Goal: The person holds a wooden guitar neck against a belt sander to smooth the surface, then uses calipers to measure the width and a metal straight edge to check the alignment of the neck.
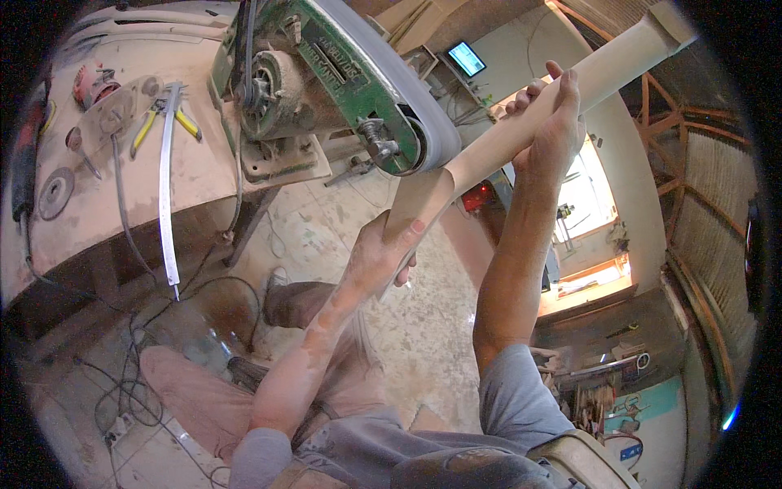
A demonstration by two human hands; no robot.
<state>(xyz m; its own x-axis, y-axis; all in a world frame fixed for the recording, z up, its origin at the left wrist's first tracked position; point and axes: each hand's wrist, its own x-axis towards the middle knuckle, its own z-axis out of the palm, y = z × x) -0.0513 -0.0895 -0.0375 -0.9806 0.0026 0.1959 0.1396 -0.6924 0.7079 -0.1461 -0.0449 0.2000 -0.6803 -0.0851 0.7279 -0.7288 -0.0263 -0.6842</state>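
Observation:
A long pale piece of wood (513, 138), shaped somewhat like a bat, runs slantwise from the middle to the upper right. My left hand (376, 259) is closed around its near, lower end, beside a reddish mark on the wood. Farther up, my right hand (555, 122) grips it from the right side, fingers curled over the far edge. The grey belt (440, 143) of a green belt sander (350, 77) curves round its end roller just above the wood's angled step. Whether belt and wood touch I cannot tell.
On the dusty bench (208, 183) at left lie a caliper (169, 179), yellow-handled pliers (145, 133), a round disc (57, 193) and a red-and-black power tool (28, 147). Cables (130, 383) tangle on the floor by my legs. A lit screen (466, 59) stands at the back.

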